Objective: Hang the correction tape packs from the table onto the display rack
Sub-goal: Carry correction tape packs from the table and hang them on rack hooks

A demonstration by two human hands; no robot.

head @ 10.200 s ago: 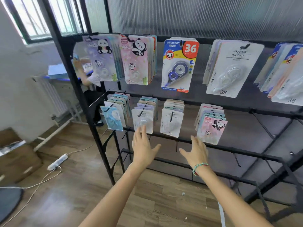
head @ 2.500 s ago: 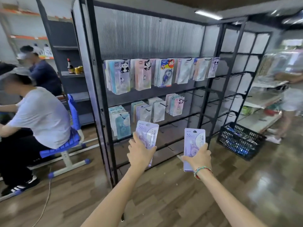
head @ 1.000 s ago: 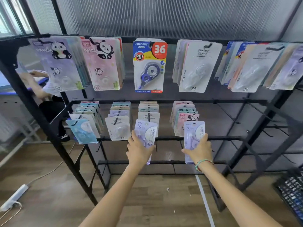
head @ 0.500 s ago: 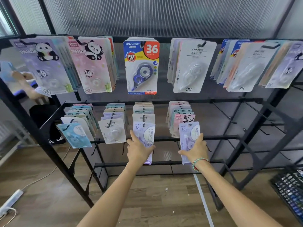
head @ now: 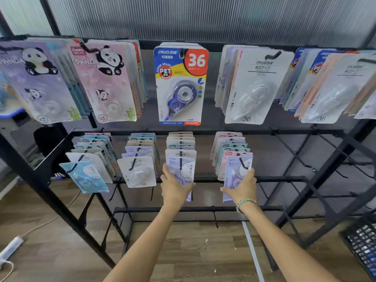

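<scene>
Each of my hands holds a purple correction tape pack against the black display rack (head: 264, 132). My left hand (head: 175, 185) grips the lower part of one pack (head: 182, 166), whose top sits over the hook of the third lower column. My right hand (head: 242, 188) grips the other pack (head: 236, 171), its hang hole on the hook tip of the fourth lower column, in front of a pink pack. Both packs' lower halves are hidden by my fingers.
Large packs hang along the upper row, among them a blue-and-yellow "36" pack (head: 181, 84). Bare hooks (head: 293, 153) stick out to the right of the fourth column. A dark basket (head: 362, 243) stands at lower right and a power strip (head: 11, 248) lies on the wooden floor at left.
Both hands have carried the purple packs up and forward onto the lower row's hooks; half a second ago the packs were just below the hook tips. The view has closed in on the rack.
</scene>
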